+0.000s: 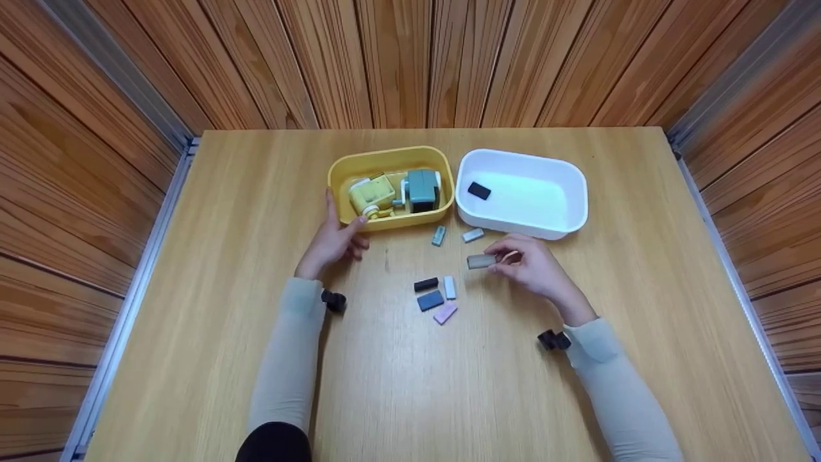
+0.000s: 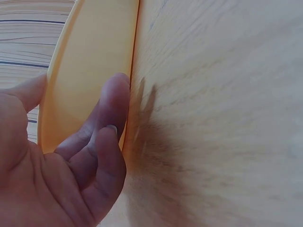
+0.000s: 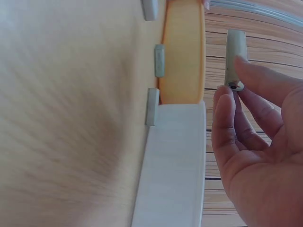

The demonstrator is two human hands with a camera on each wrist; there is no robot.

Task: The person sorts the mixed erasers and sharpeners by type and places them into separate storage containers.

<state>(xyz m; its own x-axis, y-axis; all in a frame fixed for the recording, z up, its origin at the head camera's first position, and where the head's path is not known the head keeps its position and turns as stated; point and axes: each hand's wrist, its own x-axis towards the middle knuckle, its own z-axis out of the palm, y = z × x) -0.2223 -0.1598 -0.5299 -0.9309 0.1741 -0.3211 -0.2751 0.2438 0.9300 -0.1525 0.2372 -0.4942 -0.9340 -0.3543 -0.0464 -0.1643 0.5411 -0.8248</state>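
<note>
My right hand (image 1: 529, 264) pinches a grey eraser (image 1: 480, 261) between thumb and fingers, in front of the white bin (image 1: 564, 228). In the right wrist view the eraser (image 3: 236, 49) points upward from the fingertips. At the front left corner of the yellow bin (image 1: 410, 222), my left hand (image 1: 331, 242) holds on, thumb at the rim. The left wrist view shows its curled fingers (image 2: 112, 101) against the outer wall. Two crank pencil sharpeners, a yellow one (image 1: 373, 192) and a teal one (image 1: 421, 186), lie inside the yellow bin. A black eraser (image 1: 479, 190) lies inside the white bin.
Between the hands lie a black eraser (image 1: 426, 284), a dark blue one (image 1: 430, 301), a white one (image 1: 450, 288) and a pink one (image 1: 445, 313). A teal eraser (image 1: 439, 235) and another pale eraser (image 1: 473, 235) lie before the bins. Wooden panels (image 1: 397, 64) enclose the table.
</note>
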